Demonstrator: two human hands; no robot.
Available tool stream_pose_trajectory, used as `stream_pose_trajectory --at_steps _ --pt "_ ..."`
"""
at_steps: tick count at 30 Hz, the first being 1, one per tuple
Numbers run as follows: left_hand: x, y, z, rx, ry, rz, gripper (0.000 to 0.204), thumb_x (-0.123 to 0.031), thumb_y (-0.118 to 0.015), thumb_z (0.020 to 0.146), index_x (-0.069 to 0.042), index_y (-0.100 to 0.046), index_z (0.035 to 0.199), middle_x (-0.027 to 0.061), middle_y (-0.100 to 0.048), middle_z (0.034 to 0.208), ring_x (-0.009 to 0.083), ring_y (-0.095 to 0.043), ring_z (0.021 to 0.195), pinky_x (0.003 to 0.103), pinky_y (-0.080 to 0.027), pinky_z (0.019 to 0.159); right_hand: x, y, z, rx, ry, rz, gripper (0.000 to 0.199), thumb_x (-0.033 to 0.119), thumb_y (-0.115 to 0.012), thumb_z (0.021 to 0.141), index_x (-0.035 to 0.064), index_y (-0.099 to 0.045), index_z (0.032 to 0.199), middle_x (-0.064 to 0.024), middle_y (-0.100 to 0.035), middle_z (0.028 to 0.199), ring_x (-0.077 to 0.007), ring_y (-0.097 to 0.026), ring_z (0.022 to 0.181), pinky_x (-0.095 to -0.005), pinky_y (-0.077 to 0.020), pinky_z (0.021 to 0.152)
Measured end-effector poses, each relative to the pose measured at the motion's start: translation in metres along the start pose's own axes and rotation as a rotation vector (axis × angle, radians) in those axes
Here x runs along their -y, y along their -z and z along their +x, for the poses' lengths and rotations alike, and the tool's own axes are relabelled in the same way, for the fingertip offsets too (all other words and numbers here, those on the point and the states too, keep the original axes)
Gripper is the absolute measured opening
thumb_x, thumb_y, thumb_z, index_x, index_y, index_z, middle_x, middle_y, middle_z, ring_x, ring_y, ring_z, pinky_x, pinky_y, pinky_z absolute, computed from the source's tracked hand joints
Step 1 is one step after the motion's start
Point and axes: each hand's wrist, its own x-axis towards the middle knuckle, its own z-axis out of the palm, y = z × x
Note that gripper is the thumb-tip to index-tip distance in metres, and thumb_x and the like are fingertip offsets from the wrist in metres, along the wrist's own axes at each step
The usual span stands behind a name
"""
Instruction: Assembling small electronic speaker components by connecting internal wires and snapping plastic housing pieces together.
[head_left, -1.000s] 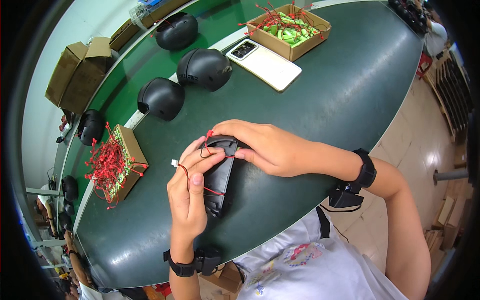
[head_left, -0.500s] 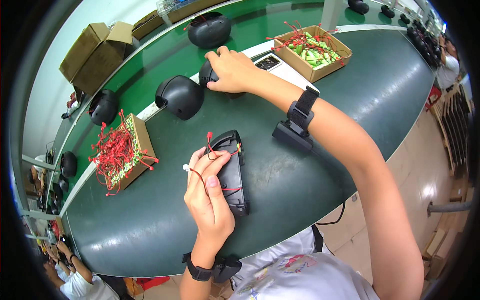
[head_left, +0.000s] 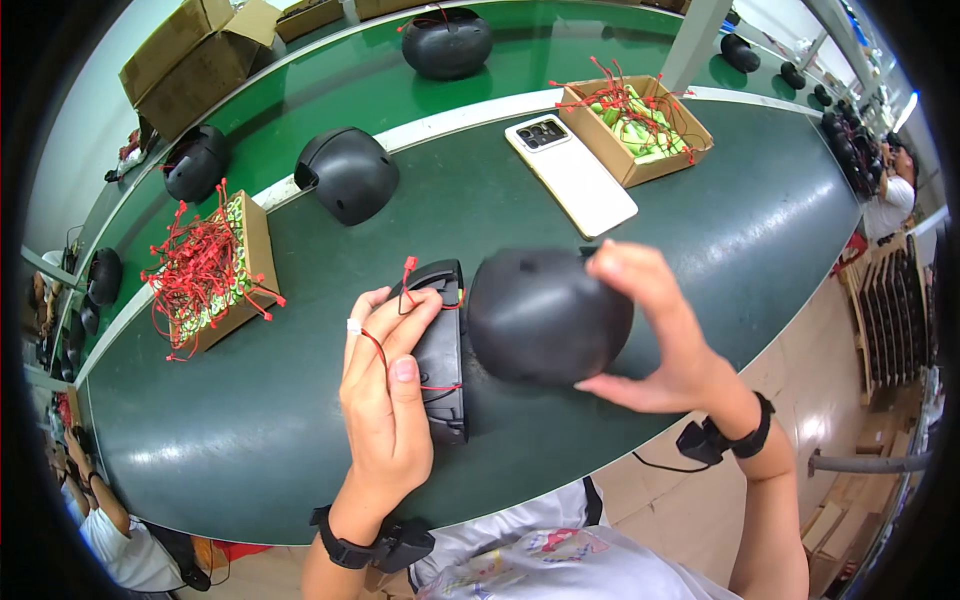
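My left hand [head_left: 388,400] is wrapped over a flat black plastic housing [head_left: 447,350] that lies on the green table. Red and black wires with a red connector [head_left: 410,264] and a white connector [head_left: 354,327] stick out between its fingers. Just right of the housing, my right hand [head_left: 655,335] grips a rounded black plastic shell [head_left: 545,315] from its right side, thumb and fingers spread round it. The shell is slightly blurred and its underside is hidden. Another black shell [head_left: 350,175] stands alone farther back.
At the left, a cardboard box [head_left: 262,255] holds green pieces with red wires. A white phone [head_left: 580,180] lies beside a second cardboard box [head_left: 650,172] of green wired pieces. Behind runs a green conveyor [head_left: 320,90] carrying black shells. Other people sit at both far sides.
My right hand has drawn a black shell from the back of the table toward me, beside the housing. The phone is now uncovered. My left hand keeps its hold.
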Motion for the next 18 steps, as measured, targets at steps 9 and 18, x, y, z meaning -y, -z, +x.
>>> stream_pose_trajectory --at_steps 9,18 --pt "-0.001 0.003 0.003 0.034 0.03 -0.034 0.04 -0.013 -0.035 0.098 0.007 -0.063 0.116 0.0199 -0.061 0.117 0.0375 -0.051 0.118 0.048 -0.032 0.108 0.016 -0.021 -0.024 0.016 -0.013 -0.095 0.061 0.007 -0.084 0.057 0.0159 -0.064 0.114 -0.0076 -0.046 0.12 -0.0334 -0.044 0.122 -0.0617 -0.0281 0.109" --pt "0.01 0.008 0.018 0.242 -0.09 -0.209 0.037 -0.012 -0.038 0.096 0.006 -0.065 0.113 0.0185 -0.065 0.113 0.0336 -0.06 0.109 0.053 -0.031 0.108 -0.001 -0.03 -0.022 0.039 -0.066 0.435 0.04 0.022 -0.087 0.066 0.011 -0.068 0.099 -0.0215 -0.021 0.15 -0.0409 -0.021 0.142 -0.0524 -0.019 0.116"
